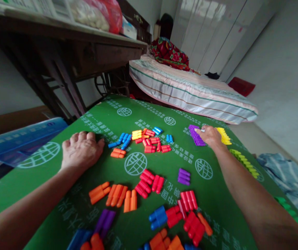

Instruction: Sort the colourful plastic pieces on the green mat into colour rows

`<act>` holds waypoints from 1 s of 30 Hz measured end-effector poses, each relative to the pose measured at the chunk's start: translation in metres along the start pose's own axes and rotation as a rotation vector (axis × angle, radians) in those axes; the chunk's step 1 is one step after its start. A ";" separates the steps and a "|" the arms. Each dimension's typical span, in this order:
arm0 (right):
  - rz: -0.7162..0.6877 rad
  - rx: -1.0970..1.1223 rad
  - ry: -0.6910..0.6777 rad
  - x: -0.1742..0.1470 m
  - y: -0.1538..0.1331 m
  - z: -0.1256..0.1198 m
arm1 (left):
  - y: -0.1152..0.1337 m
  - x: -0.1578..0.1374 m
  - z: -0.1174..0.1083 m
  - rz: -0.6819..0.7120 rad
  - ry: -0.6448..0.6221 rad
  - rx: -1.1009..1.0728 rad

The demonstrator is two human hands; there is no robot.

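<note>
My left hand rests palm down on the green tabletop, thumb out to the side, with no block in it. Blue bullet-shaped plastic blocks lie just right of it. On the far right, my right hand is closed in a pinch beside a purple row of joined blocks, a fingertip at its edge. A small whitish bit shows at the fingers; what it is I cannot make out. A yellow row of blocks lies behind this hand, and a lime-green row is near the forearm.
Red blocks lie mid-table; orange blocks, pink-red blocks and a purple cluster lie nearer. A dark wooden desk stands back left, a bed beyond. A blue plastic package is at the left edge.
</note>
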State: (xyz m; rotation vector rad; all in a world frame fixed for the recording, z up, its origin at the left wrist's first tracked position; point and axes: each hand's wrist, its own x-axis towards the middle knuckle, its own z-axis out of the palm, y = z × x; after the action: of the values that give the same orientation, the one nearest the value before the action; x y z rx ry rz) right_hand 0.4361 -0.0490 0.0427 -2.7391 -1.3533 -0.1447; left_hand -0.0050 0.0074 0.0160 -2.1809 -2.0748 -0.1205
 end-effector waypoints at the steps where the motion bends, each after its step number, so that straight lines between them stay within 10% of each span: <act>1: 0.009 0.000 0.007 0.000 0.001 -0.001 | 0.000 0.000 0.000 -0.002 -0.001 -0.002; 30: 0.015 0.128 0.074 -0.015 0.008 -0.010 | -0.003 -0.002 0.002 0.034 0.040 -0.078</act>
State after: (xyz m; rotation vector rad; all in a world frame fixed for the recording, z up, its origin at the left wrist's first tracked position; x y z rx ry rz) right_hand 0.4330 -0.0672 0.0502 -2.6113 -1.2757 -0.1517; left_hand -0.0079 0.0063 0.0134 -2.2375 -2.0433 -0.2435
